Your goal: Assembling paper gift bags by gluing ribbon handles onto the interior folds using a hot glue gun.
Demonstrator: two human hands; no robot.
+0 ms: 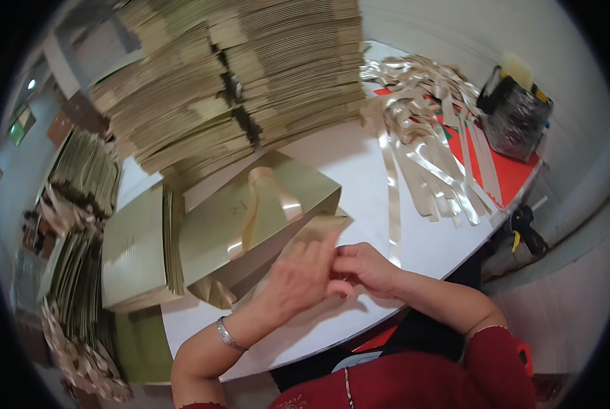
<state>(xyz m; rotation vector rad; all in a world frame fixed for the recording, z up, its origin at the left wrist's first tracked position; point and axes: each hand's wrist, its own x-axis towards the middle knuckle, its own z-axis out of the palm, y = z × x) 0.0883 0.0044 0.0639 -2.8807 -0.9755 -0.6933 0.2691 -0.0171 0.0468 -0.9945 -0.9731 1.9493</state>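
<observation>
A gold-green paper gift bag (250, 211) lies on the white table in front of me, with a shiny champagne ribbon handle (288, 204) looped on its upper face. At the bag's near side, my left hand (305, 273) is slightly blurred, fingers stretched out and thumb apart. My right hand (367, 270) meets it there, its fingers curled together. Whatever the right fingers pinch is hidden between the two hands. A ribbon loop (213, 292) hangs from the bag's lower left corner.
Tall stacks of folded bags (291, 61) rise at the back. More flat bags (134, 238) stand at left. Cut ribbons (421, 136) spread over a red sheet (516, 177) at back right, near a dark wrapped container (516, 116). A black glue gun (526, 232) hangs by the table's right edge.
</observation>
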